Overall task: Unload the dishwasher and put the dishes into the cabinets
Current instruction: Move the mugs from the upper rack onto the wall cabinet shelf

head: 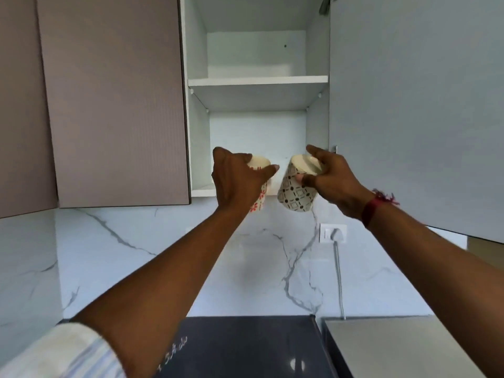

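Cabinet open — raised left hand fingers grasp red-print cup, right hand black-print cup

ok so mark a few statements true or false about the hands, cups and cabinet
1. The left hand and the right hand each hold a cup. True.
2. The left hand's cup bears black squares. False: it holds the red-flower cup; the black-square cup is in the right hand.
3. The cabinet is closed. False: the cabinet door stands open.
4. A red band sits on the right wrist. True.
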Tool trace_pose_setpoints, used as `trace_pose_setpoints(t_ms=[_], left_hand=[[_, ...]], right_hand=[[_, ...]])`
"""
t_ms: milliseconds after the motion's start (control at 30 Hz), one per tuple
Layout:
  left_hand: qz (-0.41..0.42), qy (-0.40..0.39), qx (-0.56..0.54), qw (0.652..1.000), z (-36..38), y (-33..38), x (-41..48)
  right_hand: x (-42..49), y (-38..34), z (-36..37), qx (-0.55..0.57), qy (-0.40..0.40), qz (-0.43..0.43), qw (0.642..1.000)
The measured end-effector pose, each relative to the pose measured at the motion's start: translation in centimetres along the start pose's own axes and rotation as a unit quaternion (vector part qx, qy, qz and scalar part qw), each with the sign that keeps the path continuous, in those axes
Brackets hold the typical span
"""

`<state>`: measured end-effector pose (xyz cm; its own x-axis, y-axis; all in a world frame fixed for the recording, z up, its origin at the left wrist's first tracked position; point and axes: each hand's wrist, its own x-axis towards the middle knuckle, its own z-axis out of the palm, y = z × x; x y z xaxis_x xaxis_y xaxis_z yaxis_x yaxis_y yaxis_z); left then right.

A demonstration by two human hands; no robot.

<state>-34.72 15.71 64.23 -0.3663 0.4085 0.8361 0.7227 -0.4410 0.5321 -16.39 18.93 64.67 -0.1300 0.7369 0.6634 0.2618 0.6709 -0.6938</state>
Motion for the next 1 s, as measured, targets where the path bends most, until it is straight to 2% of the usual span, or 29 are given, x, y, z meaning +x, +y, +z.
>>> trace_pose_setpoints(t_ms=[200, 400, 833, 1000], left_hand=[[-0.055, 0.019, -0.010, 0.998, 6.3, -3.9, 7.9], [-0.073, 0.002, 0.003, 0.997, 11.9, -8.5, 13.0], [-0.076, -0.095, 0.011, 0.992, 22.1, -13.9, 18.6], [-0.068, -0.123, -0.002, 0.990, 25.3, -15.5, 19.5]], right_hand=[[11.1, 3.2, 1.6, 0.047, -0.014, 0.016, 0.999], [18.6, 6.7, 3.2, 0.052, -0.009, 0.033, 0.998], [26.3, 13.6, 5.8, -0.055, -0.019, 0.044, 0.997], [28.0, 16.6, 6.1, -0.052, 0.017, 0.047, 0.997]])
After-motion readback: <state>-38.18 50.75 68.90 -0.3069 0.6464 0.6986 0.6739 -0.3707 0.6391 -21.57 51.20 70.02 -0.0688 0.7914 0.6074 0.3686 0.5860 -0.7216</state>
